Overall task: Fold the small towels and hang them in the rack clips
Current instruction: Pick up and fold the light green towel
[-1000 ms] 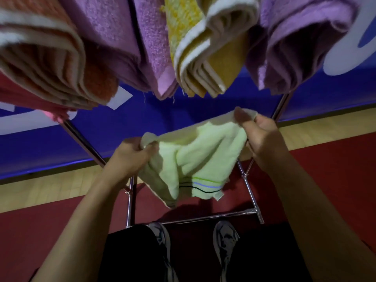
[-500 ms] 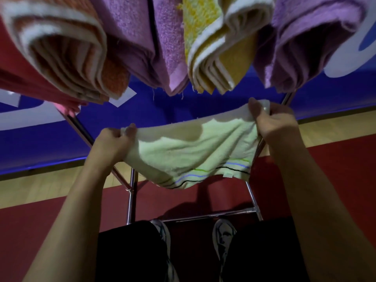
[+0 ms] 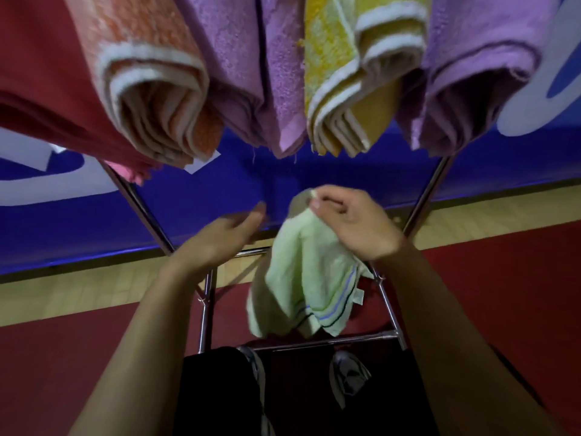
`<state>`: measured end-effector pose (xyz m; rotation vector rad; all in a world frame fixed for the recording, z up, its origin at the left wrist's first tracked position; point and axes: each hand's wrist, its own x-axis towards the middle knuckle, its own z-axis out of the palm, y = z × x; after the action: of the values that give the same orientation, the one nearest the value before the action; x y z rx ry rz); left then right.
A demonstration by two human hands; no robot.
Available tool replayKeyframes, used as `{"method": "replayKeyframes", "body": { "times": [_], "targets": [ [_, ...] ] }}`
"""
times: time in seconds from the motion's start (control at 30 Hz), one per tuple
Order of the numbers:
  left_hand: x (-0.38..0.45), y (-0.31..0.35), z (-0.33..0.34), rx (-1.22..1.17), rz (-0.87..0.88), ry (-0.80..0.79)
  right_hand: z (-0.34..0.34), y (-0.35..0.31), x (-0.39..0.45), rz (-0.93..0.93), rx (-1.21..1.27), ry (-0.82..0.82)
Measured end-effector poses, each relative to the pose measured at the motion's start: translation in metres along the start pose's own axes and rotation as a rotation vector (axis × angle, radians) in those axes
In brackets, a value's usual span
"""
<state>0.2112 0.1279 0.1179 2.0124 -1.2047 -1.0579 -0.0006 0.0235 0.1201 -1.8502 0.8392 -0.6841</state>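
Head view — right hand (image 3: 352, 228) fingers pinch limp green terry towel (image 3: 301, 278); left hand (image 3: 226, 234) fingers straight, released.

My forearms bare, no sleeves visible. Black fabric legwear (image 3: 217, 391) near bottom. Grey lace-up sneakers (image 3: 349, 377) with pale markings, blurred, beyond black fabric.
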Motion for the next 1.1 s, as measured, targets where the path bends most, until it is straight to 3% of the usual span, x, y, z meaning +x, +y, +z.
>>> {"method": "replayKeyframes", "body": {
  "times": [0.07,0.17,0.3,0.43,0.5,0.63,0.7,0.8,0.9,1.1],
  "targets": [
    [-0.007,0.023,0.011,-0.252,0.008,-0.226,0.016,-0.003,0.000,-0.030,-0.082,-0.117],
    [-0.009,0.028,0.019,-0.257,0.136,-0.385,0.028,-0.001,0.001,-0.044,-0.082,-0.131],
    [-0.001,0.019,0.018,-0.182,0.268,-0.229,0.019,-0.001,0.004,-0.048,0.135,-0.103],
    [0.002,0.018,0.017,-0.091,0.320,-0.014,0.017,0.015,0.012,0.017,0.086,-0.047],
    [0.002,0.021,0.015,-0.120,0.324,0.072,0.016,0.027,0.012,0.125,-0.074,-0.192],
    [0.005,0.017,0.007,-0.149,0.178,0.238,0.024,0.033,0.004,0.165,-0.457,-0.687],
    [0.009,0.009,0.002,-0.177,0.127,0.208,0.029,0.035,0.001,0.143,-0.586,-0.773],
    [0.005,0.005,-0.003,-0.345,0.078,0.170,0.027,0.045,0.001,0.173,-0.627,-0.736],
    [-0.002,0.011,0.001,-0.457,0.137,0.071,0.024,0.050,0.004,0.197,-0.624,-0.712],
    [-0.008,0.010,0.003,-0.387,0.217,0.035,0.039,0.049,0.001,0.250,-0.686,-0.812]
  ]
}}
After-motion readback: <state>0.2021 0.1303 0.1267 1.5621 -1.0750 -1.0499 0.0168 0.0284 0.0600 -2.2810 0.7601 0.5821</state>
